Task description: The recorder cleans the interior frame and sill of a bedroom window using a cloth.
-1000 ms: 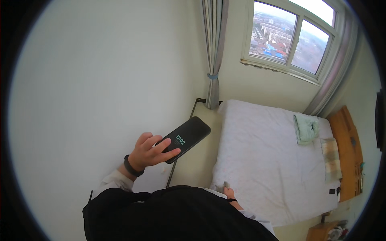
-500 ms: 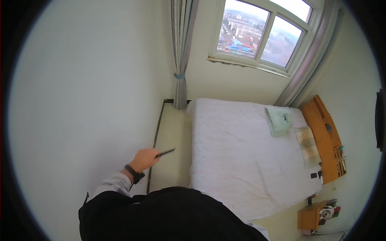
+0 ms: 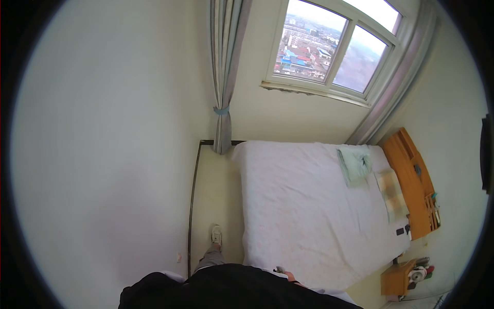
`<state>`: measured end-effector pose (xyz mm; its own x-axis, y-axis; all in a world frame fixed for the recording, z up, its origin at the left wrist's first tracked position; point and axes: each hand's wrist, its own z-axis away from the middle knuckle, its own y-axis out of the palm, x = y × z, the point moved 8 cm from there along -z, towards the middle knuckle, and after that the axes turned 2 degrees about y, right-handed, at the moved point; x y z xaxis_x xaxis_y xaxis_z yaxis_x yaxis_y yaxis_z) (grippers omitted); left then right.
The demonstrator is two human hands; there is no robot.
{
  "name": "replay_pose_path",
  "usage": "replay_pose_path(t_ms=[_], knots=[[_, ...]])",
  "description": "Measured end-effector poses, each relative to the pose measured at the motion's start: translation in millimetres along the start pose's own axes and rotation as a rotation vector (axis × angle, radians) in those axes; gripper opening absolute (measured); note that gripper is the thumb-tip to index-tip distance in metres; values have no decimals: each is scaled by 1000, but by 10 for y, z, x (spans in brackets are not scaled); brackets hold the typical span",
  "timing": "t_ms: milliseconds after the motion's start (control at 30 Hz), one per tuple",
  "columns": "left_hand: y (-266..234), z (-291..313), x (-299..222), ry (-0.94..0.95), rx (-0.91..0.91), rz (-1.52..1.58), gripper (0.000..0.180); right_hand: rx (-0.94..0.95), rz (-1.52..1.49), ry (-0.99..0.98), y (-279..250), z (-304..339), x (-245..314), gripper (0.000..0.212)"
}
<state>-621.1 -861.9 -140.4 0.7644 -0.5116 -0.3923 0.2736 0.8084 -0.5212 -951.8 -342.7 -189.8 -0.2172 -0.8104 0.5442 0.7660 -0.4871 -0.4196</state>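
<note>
Low in the picture, just past the front of my dark top, a small part of my right hand (image 3: 290, 276) shows beside the bed's near edge. Its fingers look closed by a small dark grey thing (image 3: 279, 269), too little of which shows to name. My left hand is out of sight. The bed (image 3: 298, 206) with its white sheet spreads in front of that right hand. A folded pale green quilt (image 3: 354, 166) and a checked pillow (image 3: 392, 195) lie toward its wooden headboard.
A narrow strip of floor (image 3: 218, 190) runs between the bed and the left wall, where my shoe (image 3: 216, 235) stands. Tied curtain (image 3: 222, 123) hangs in the corner by the window (image 3: 329, 46). A wooden nightstand (image 3: 396, 280) with several items stands at right.
My left hand, which held a thin dark stick-like thing over the floor strip, has gone out of view. Part of my right hand and my forward foot have come in. The view has shifted slightly.
</note>
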Motion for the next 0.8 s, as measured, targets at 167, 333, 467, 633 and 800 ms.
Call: replay_pose_path(t_ms=[167,333,467,633,800], knots=[[-631,-630,-118,39,-22,71,37,-40,93,13,-225,-878,574,57],[-1371,-1297,-209,81,-35,96,38,-20,500,-140,-533,-1479,1686,59],[-2024,-1807,-339,107,-62,92,39,-206,275,15,-845,-1960,2828,55],[-2798,-2219,-577,116,-93,99,39,-204,262,-74,-879,-2484,3961,53],[-3395,-2408,-818,93,-52,50,40,-200,241,-43,-1108,-3475,4028,53]])
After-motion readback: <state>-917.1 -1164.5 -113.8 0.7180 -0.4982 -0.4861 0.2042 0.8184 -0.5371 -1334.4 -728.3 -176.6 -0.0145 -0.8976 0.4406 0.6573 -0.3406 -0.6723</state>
